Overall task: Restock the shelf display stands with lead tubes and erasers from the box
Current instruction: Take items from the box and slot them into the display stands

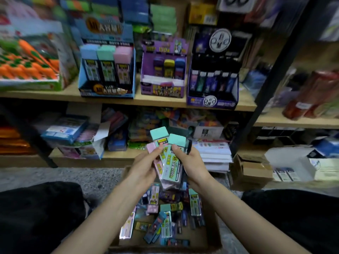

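Observation:
Both my hands hold a fanned bunch of lead tubes (169,158) above the cardboard box (211,233). My left hand (145,168) grips the pink and mint tubes on the left of the bunch, thumb on top. On the right, my right hand (190,164) grips mint-capped tubes and a dark one. The box on the floor holds several loose lead tubes and erasers (165,217). On the shelf above stand a blue display stand (107,70) with blue, mint and pink tubes, a purple stand (164,70) and a dark stand (213,77).
A wooden shelf board (161,100) carries the stands, with a carrot-pen box (31,65) at its left. The lower shelf is crowded with stationery packs. A black upright post (271,74) stands right. Small cartons (251,171) sit on the floor right. My dark-clothed knees flank the box.

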{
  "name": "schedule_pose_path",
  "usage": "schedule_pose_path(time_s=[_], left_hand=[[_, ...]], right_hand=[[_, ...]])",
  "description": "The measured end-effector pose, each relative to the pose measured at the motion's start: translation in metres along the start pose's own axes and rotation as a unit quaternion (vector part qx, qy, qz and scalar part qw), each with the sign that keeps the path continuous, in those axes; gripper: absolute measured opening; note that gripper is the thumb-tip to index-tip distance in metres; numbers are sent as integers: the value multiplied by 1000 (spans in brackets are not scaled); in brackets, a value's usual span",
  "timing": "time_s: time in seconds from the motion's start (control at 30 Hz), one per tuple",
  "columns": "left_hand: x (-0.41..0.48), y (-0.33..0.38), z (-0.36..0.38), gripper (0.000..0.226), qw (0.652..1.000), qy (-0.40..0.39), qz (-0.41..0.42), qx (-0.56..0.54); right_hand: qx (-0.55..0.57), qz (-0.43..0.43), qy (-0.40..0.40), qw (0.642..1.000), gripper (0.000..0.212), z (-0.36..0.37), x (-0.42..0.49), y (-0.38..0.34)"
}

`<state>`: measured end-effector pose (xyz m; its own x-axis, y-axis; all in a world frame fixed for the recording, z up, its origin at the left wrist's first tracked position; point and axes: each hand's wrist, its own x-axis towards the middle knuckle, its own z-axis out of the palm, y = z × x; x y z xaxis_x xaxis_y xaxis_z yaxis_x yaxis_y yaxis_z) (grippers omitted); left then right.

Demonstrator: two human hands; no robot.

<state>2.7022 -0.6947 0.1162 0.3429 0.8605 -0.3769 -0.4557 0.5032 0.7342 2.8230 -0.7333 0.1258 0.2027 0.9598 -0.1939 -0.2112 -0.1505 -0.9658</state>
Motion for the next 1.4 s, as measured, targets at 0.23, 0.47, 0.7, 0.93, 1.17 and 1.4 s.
schedule_pose_path(time_s=[0.23,0.47,0.7,0.93,1.17,1.4], left_hand=[[-20,18,25,41,987,-79,79,114],[-7,63,31,25,973,-73,133,177],[23,100,42,15,972,-54,158,166],[57,115,47,17,973,-45,167,153],[81,119,63,18,974,-43,176,134],[91,112,89,22,974,-71,170,131]], right_hand=[[-23,-51,-27,998,26,2,0,-36],[-240,-144,-21,960,29,-22,20,-83],[-106,-29,-16,994,27,-37,53,-107],[-160,-172,64,970,7,-66,88,-140],[-161,-159,129,966,27,-92,125,-168],[-135,-244,163,946,14,-109,138,-181]])
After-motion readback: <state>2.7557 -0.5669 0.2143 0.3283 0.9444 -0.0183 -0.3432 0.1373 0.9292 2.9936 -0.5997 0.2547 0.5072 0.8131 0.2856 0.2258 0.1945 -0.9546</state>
